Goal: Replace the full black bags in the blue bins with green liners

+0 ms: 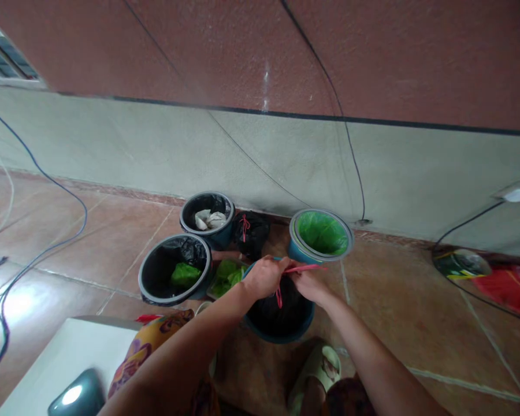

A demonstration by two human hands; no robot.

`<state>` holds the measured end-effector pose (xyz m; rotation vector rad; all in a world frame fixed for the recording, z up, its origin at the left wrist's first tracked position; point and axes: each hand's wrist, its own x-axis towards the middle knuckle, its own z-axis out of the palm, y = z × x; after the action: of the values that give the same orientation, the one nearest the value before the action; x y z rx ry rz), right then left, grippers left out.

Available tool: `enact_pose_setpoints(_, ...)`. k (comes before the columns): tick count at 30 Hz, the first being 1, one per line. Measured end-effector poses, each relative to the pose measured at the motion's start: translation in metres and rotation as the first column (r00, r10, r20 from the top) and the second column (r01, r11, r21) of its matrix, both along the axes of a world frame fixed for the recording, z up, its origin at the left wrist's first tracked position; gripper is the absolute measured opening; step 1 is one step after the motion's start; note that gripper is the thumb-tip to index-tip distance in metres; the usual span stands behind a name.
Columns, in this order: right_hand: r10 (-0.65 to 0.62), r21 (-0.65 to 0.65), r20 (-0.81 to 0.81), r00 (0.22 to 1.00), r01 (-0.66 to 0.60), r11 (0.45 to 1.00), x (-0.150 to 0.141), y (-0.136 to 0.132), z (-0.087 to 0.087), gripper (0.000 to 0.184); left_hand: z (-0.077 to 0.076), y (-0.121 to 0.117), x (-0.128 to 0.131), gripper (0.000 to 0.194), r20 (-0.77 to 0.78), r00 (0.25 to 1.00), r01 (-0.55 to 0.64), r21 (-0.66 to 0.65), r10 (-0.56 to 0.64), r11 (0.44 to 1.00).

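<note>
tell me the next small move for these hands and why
Probably draw the red strip snug: the left hand and right hand meet at it above the black bag in the blue bin, and some red hangs beneath them.

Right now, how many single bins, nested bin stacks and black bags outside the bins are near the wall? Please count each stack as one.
Single bins: 3 (back bin, left bin, and front bin below the hands)
Nested stack: 1
Black bag outside the bins: 1
Total: 5
</note>
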<state>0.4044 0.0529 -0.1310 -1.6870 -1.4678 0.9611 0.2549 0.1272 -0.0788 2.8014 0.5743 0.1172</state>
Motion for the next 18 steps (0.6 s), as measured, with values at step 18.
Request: enact_pose_setpoints(18,-0.174,-0.058,-0.141,0.975,0.168,0.984,0.004,-0.005,0.032,0.022,-0.004,0.0,-0.002,0.031,0.229,0.967,-0.101,-0.058,0.112,0.993)
